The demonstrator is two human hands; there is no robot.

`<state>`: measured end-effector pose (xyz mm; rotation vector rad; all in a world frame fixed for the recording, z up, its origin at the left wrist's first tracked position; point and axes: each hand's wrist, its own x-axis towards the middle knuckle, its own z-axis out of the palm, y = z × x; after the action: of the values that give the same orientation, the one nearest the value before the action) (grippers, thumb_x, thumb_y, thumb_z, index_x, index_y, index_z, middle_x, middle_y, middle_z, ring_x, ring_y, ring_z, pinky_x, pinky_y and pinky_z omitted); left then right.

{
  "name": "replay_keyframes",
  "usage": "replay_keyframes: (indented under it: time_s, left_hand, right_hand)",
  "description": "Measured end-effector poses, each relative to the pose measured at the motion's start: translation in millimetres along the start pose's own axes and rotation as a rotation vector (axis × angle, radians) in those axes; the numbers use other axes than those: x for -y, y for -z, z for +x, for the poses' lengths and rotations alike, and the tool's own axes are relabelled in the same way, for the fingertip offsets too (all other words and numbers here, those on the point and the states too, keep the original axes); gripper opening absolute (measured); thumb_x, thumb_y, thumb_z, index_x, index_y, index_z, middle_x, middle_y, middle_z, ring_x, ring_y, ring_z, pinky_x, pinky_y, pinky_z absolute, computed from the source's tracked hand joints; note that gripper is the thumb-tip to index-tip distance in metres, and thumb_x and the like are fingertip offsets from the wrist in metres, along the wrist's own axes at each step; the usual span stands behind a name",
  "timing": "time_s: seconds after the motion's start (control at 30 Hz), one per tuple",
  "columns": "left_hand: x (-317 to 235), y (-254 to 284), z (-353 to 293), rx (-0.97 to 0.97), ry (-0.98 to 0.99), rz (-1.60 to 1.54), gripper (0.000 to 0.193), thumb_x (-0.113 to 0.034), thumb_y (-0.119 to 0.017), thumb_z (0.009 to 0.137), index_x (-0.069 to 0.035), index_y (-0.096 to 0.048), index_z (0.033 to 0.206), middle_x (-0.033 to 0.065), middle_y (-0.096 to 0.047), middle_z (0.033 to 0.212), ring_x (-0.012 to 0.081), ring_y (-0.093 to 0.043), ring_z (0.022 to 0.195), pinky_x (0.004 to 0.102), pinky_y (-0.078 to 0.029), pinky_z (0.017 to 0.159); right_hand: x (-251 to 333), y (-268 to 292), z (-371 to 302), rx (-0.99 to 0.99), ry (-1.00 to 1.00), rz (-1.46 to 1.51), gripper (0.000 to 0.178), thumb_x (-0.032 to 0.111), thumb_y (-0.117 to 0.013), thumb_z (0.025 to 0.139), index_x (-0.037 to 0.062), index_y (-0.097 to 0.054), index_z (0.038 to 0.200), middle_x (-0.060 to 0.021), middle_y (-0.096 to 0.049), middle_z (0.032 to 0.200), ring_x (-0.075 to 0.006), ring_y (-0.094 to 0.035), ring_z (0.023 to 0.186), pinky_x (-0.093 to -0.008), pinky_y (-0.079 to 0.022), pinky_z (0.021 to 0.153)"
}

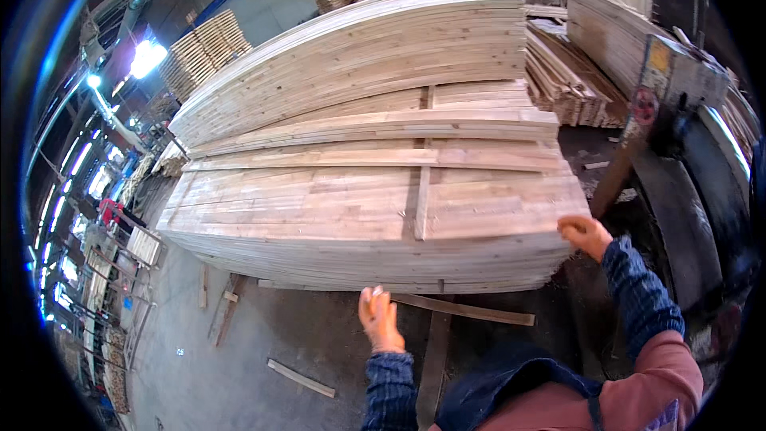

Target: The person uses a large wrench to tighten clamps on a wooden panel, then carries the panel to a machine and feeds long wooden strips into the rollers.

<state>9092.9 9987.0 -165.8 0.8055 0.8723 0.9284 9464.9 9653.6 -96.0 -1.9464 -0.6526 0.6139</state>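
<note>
Right hand [585, 235] grips the near corner of the top board [375, 203] on the low stack [383, 267]; left hand [379, 319] hovers open below. One-handed pulling risks splinters or the board slipping onto floor offcuts [463, 309].

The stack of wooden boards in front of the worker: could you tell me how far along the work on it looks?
Done: the stack of boards stands many layers high, with thin cross strips laid on top. In hand: the right hand touches the stack's near right corner; the left hand hangs open and empty before its front edge. Left: loose strips lie on the floor, and no board is being lifted yet.
</note>
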Motion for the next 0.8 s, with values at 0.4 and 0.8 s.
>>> replay_keyframes:
  time_s: [0.4,0.8]
  left_hand:
    - [-30,-296,301,0.307,0.045,0.055,0.091,-0.034,-0.073,0.096,-0.02,-0.014,0.164,0.0041,-0.041,0.16,0.0197,-0.044,0.141,0.0447,-0.035,0.115]
    - [42,-446,463,-0.104,0.339,-0.2,0.13,-0.061,-0.091,0.067,-0.016,-0.016,0.163,0.0094,-0.031,0.165,0.0283,-0.035,0.144,0.0498,-0.032,0.118]
  right_hand:
    - [114,-19,430,-0.075,0.36,-0.775,0.076,0.062,-0.069,0.085,0.0067,-0.062,0.136,-0.0224,-0.066,0.132,-0.0389,-0.061,0.124,-0.0414,-0.045,0.111]
    - [-32,68,609,0.708,0.239,-1.009,0.039,0.038,-0.041,0.112,0.0212,-0.06,0.141,-0.0058,-0.065,0.135,-0.0134,-0.063,0.116,-0.0264,-0.048,0.103]
